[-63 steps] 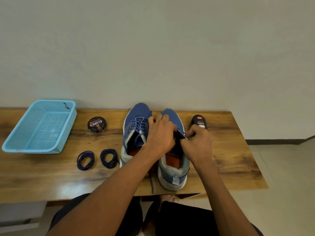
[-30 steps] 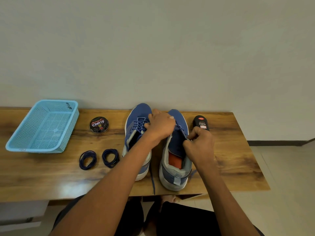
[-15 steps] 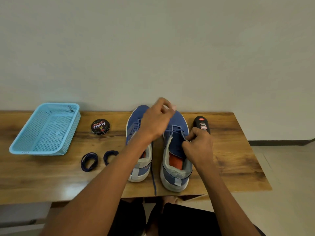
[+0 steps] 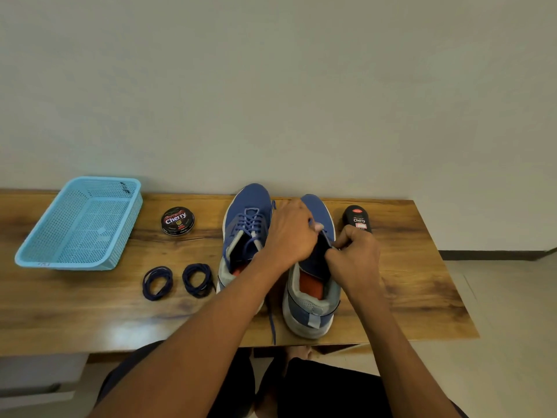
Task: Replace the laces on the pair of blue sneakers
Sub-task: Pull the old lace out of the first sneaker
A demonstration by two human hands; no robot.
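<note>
Unlacing of the right-side sneaker in progress

Both hands work on the blue sneaker (image 4: 313,297) under them: the left hand (image 4: 291,236) pinches its old lace (image 4: 272,324) near the eyelets, while the right hand (image 4: 355,254) grips the tongue edge. Next, I judge, comes drawing the lace free, row by row. Its mate (image 4: 245,233), just left of the hands, is fully laced. Two coiled new laces (image 4: 177,282) lie farther left on the counter (image 4: 422,291). "Cherry" reads on the tin (image 4: 177,220) and the bottle (image 4: 358,218).

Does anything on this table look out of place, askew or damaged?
Nothing looks damaged or spilled. The one loose end: a blue lace trails between the two sneakers and hangs over the table's front edge. That fits unlacing in progress, with both hands on the right sneaker.
</note>
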